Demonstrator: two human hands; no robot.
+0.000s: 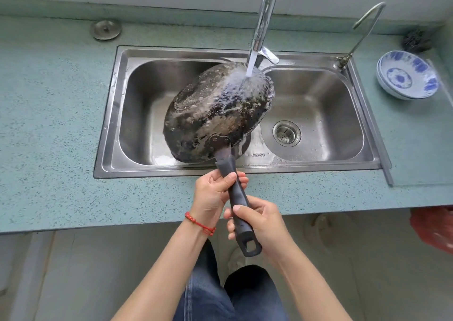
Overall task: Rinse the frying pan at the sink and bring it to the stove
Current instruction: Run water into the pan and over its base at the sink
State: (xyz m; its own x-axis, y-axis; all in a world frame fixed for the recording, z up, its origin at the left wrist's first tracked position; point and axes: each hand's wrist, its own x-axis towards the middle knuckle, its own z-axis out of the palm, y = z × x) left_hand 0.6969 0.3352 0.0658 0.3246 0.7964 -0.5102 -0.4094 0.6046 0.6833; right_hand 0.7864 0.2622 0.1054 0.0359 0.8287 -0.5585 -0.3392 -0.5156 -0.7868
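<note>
A blackened frying pan (215, 114) hangs bottom-up and tilted over the steel double sink (362, 114), above the divider between the two basins. Water streams from the chrome faucet (266, 19) onto the pan's upper right underside and runs down it. The pan's long dark handle (236, 193) points toward me. My left hand (215, 193), with a red bracelet on the wrist, grips the handle's upper part. My right hand (259, 222) grips the handle lower down, close to its looped end. The stove is not in view.
Blue-and-white bowls (407, 75) are stacked on the teal counter (49, 124) at the right. A thin second tap (362, 28) stands at the sink's back right corner, a dark scrubber (416, 41) behind it. A metal lid (106, 29) lies at back left. Something red (434, 230) is at lower right.
</note>
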